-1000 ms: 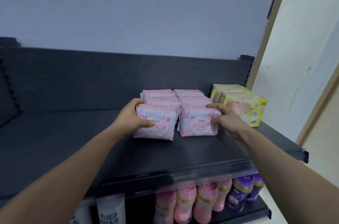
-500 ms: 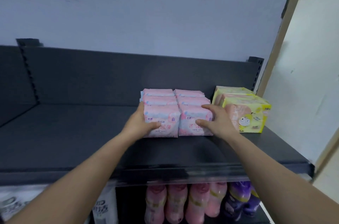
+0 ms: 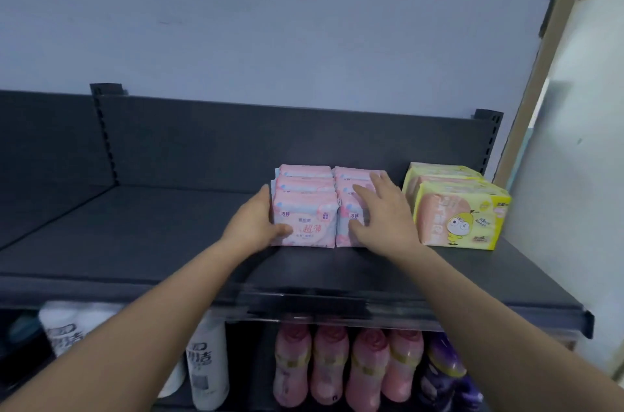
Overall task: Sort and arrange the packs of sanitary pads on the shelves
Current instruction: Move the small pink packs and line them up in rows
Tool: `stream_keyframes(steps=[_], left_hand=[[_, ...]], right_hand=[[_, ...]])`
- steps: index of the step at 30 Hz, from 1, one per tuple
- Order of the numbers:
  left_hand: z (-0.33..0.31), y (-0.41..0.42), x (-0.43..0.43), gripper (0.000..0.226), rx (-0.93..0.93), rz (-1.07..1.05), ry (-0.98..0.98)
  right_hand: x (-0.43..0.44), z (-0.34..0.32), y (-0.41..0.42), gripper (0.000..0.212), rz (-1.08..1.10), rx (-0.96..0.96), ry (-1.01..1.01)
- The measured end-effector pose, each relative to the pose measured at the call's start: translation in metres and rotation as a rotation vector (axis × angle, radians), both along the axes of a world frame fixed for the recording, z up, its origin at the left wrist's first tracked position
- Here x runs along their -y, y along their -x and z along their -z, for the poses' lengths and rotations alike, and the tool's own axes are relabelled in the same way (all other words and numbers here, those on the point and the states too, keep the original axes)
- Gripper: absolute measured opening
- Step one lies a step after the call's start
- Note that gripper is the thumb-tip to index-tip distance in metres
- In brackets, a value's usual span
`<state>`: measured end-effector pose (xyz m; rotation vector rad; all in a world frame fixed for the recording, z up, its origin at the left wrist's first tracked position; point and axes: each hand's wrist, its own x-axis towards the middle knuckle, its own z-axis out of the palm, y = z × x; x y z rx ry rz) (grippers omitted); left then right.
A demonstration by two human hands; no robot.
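Pink packs (image 3: 304,175) stand in two rows on the dark shelf (image 3: 152,236), near the yellow packs (image 3: 462,212). The left hand (image 3: 251,229) clasps the front left pack (image 3: 305,226), thumb on its face. The right hand (image 3: 381,212) lies flat, fingers spread, on the right row.

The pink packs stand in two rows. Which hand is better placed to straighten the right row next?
The right hand, probably. It lies flat on the right row of pink packs, fingers spread. The left hand holds the front pack of the left row at its outer side, farther away.
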<state>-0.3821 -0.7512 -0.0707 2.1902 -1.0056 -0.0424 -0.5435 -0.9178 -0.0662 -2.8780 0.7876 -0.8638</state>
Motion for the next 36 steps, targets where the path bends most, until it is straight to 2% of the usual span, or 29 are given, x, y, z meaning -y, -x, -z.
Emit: stream_keyframes(steps=[2,4,7,15,19,22,25,28,36], left_hand=[[-0.005,0.003,-0.014,0.068,0.095,-0.049,-0.077],[-0.009,0.003,-0.031,0.073,0.186,-0.093,-0.145],[-0.012,0.001,-0.065,0.057,0.29,-0.148,-0.232],[-0.015,0.01,-0.175,0.059,0.444,-0.418,-0.508],[-0.018,0.019,-0.238,0.047,0.46,-0.535,-0.576],[-0.02,0.026,-0.286,0.052,0.456,-0.635,-0.61],[-0.02,0.031,-0.336,0.045,0.413,-0.72,-0.648],[-0.019,0.035,-0.388,0.05,0.366,-0.795,-0.671],[-0.02,0.042,-0.533,0.043,0.311,-0.968,-0.736]], right_hand=[[-0.011,-0.003,-0.006,0.054,-0.061,0.051,0.007],[-0.025,-0.006,-0.012,0.052,-0.102,0.019,0.002],[-0.044,-0.008,-0.024,0.055,-0.169,-0.016,0.047],[-0.128,-0.007,-0.062,0.056,-0.419,-0.106,0.081],[-0.177,-0.007,-0.085,0.058,-0.538,-0.185,0.088],[-0.22,-0.008,-0.101,0.06,-0.623,-0.226,0.105],[-0.265,-0.008,-0.117,0.059,-0.704,-0.259,0.112],[-0.315,-0.009,-0.133,0.057,-0.774,-0.273,0.122],[-0.464,-0.01,-0.173,0.049,-0.932,-0.302,0.151]])
